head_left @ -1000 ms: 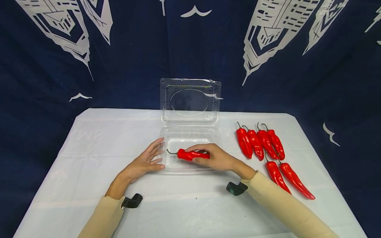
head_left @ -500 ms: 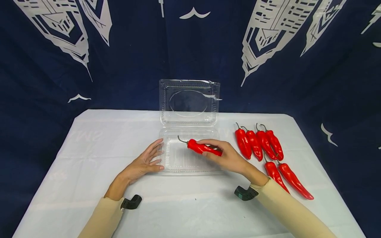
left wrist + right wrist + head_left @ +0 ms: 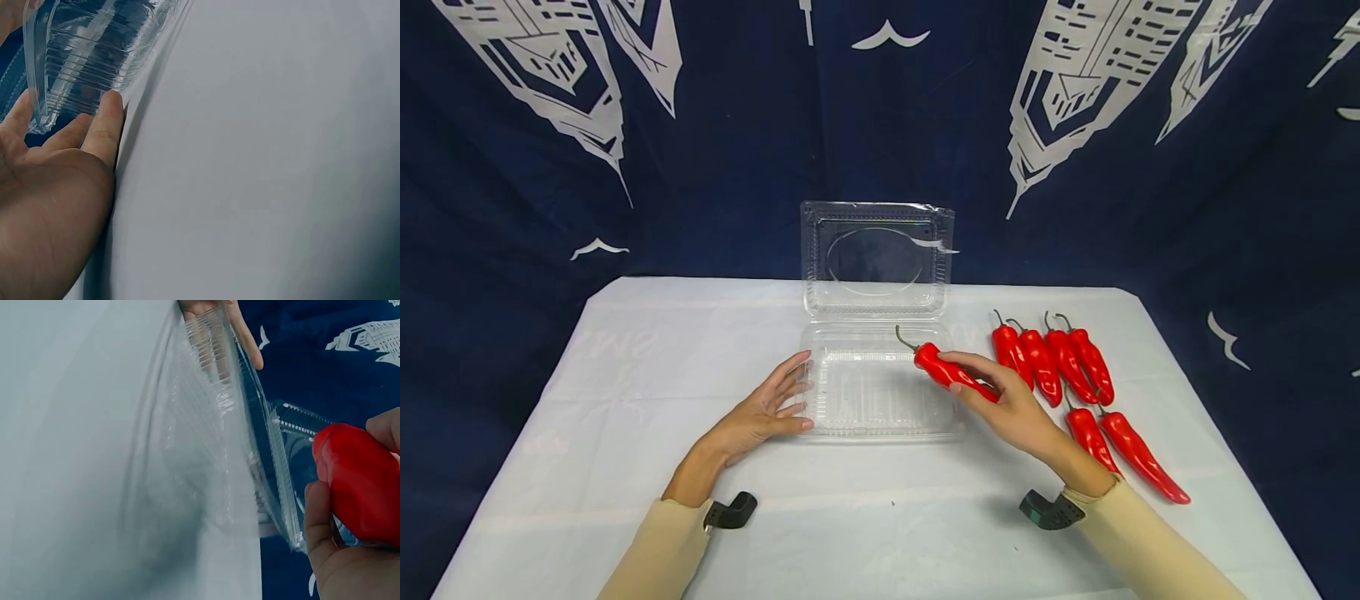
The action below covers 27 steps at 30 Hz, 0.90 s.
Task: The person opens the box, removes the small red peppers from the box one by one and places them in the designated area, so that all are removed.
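A red chili pepper [image 3: 936, 362] with a curved green stem is pinched in my right hand [image 3: 1011, 408], over the right side of a clear plastic clamshell box [image 3: 880, 435]. In the right wrist view the same pepper [image 3: 359, 481] sits between thumb and fingers, its far end out of frame. My left hand [image 3: 760, 421] rests against the box's left side, fingers extended and spread. The left wrist view shows its fingers [image 3: 106, 128] touching the ribbed clear wall. The box stands open, its lid [image 3: 877, 262] upright at the back.
Several more red peppers [image 3: 1078, 358] lie on the white table [image 3: 625, 375] to the right, in a back group, with two others [image 3: 1138, 454] nearer the front. A dark blue patterned cloth [image 3: 737, 150] hangs behind the table.
My right hand has lifted the pepper from low over the box's base and carried it right and slightly back. The left hand has stayed at the box's side.
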Each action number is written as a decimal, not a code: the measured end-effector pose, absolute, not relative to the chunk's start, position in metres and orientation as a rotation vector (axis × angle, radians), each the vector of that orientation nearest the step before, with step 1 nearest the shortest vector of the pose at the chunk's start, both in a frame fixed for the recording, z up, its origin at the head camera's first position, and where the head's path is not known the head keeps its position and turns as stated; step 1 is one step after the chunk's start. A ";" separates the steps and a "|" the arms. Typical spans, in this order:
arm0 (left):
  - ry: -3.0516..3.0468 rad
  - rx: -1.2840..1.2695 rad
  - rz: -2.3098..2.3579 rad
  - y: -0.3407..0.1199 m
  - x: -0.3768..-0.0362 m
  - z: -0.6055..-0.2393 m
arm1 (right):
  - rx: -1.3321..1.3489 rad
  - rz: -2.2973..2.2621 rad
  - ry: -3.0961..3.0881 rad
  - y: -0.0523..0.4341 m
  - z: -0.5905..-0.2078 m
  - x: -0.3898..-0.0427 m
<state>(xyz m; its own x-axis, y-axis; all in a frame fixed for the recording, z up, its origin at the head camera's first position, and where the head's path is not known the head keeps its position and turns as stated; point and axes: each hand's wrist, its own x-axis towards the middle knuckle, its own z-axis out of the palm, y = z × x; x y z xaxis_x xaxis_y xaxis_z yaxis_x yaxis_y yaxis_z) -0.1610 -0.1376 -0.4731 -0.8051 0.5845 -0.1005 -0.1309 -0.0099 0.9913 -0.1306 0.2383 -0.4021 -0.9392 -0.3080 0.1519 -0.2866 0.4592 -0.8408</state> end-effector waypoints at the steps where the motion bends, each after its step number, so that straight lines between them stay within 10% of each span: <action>1: 1.772 0.470 1.866 -0.137 -0.161 -0.473 | -0.532 -1.534 2.670 0.241 -0.403 -0.129; 27: 1.785 0.466 1.854 -0.138 -0.162 -0.475 | -0.117 -1.500 2.941 0.287 -0.437 -0.069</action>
<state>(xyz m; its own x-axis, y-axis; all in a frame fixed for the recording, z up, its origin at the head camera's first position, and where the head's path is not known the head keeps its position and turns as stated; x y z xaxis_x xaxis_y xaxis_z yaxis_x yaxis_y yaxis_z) -0.1615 -0.1379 -0.4752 -0.8057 0.5826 -0.1072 -0.1290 0.0040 0.9916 -0.0690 0.2868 -0.4369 -0.9845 0.0105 0.1751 -0.1356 0.5876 -0.7977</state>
